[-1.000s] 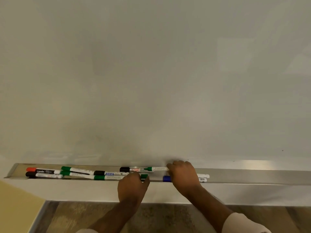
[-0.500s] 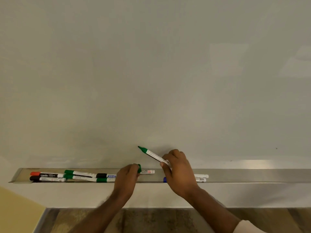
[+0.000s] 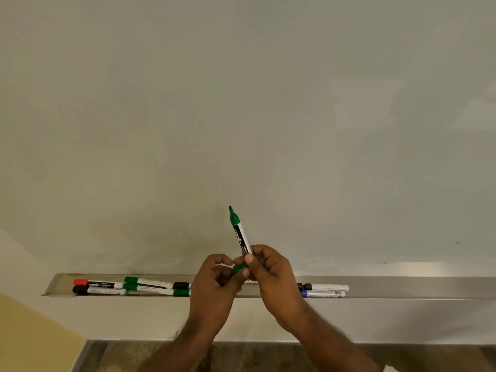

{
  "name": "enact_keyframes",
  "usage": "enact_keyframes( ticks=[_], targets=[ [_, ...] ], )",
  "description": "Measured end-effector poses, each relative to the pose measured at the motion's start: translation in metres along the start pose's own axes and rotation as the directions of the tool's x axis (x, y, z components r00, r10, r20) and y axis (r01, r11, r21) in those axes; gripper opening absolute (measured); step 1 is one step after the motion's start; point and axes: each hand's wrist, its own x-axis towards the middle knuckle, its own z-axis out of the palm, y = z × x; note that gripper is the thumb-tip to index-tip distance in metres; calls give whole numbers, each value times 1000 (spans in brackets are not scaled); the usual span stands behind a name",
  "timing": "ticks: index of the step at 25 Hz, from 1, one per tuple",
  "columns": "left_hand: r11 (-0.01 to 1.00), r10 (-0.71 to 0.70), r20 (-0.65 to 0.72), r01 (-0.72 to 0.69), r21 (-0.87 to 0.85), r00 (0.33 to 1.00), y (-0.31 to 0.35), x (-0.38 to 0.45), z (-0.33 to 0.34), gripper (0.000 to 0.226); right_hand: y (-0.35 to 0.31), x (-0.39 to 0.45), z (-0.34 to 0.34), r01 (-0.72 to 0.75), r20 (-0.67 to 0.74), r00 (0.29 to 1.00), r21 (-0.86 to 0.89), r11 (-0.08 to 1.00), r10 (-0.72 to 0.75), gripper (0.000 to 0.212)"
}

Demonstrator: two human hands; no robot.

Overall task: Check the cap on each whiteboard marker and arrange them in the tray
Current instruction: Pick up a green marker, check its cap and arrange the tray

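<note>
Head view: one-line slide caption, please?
Both hands hold an uncapped green marker upright above the tray of markers.

Pale whiteboard surface [image 3: 241, 103] filling most of the view, with soft rectangular light reflections at upper right, a yellow wall [image 3: 29, 336] at lower left, and a brown mottled floor [image 3: 128, 357] below the board's lower frame.

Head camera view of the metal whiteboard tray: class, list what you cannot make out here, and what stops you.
- Middle stretch of the long metal tray: hidden behind the left hand and right hand.
- Green cap: mostly covered by fingers.
- Small print on the uncapped green-and-white marker: too small.
- Tray's right end: cut off by the frame edge.
</note>
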Motion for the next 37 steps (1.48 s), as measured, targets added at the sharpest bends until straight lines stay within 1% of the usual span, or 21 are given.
enact_keyframes(
  ticks=[3, 5, 8, 10, 12, 14, 17, 20, 22, 28, 30, 31, 33, 35, 37],
  targets=[
    [993, 111, -66, -113, -22, 992, 3, 0, -9, 24, -5, 1, 6, -5, 4, 1000, 46, 999, 5, 19],
    [986, 163, -58, -165, -27, 985, 6, 0, -13, 22, -7, 2, 8, -13, 19, 1000, 53, 999, 12, 20],
    [981, 172, -30, -174, -91, 985, 18, 6, -22, 19, -12, 4, 6, 24, 42, 999, 35, 999, -25, 18],
    [980, 156, -12, -156, -126, 988, 32, 17, -35, 15, -19, 7, 0, 69, 35, 997, -35, 997, -68, 16],
    [975, 166, 36, -158, -158, 985, 49, 29, -52, 11, -31, 10, -11, 151, 38, 988, -156, 976, -147, 15],
    [962, 198, 85, -177, -206, 976, 67, 37, -69, 11, -47, 12, -23, 275, 86, 961, -318, 908, -261, 19],
    [952, 267, 114, -244, -186, 957, 91, 41, -88, 20, -76, 11, -39, 457, 196, 887, -502, 735, -418, 24],
    [943, 328, 116, -316, -107, 938, 109, 37, -98, 22, -101, 7, -48, 523, 272, 845, -605, 601, -461, 28],
    [935, 353, 119, -344, -86, 928, 117, 33, -98, 21, -111, 5, -51, 539, 292, 832, -630, 560, -472, 27],
    [915, 400, 153, -402, -22, 903, 128, 23, -92, 21, -122, -3, -47, 555, 322, 825, -621, 554, -465, 25],
    [903, 414, 197, -429, 36, 889, 129, 19, -90, 21, -122, -5, -47, 546, 329, 834, -610, 574, -444, 24],
    [889, 420, 228, -449, 91, 878, 129, 18, -90, 21, -122, -5, -48, 538, 332, 840, -603, 589, -428, 23],
    [840, 423, 290, -492, 230, 858, 129, 17, -89, 24, -122, -6, -49, 522, 345, 853, -591, 615, -392, 22],
    [755, 450, 339, -555, 350, 826, 130, 14, -88, 22, -121, -7, -52, 499, 355, 866, -578, 645, -352, 24],
    [660, 514, 368, -631, 408, 775, 133, 9, -84, 17, -120, -8, -55, 466, 349, 882, -547, 695, -317, 26]
  ],
)
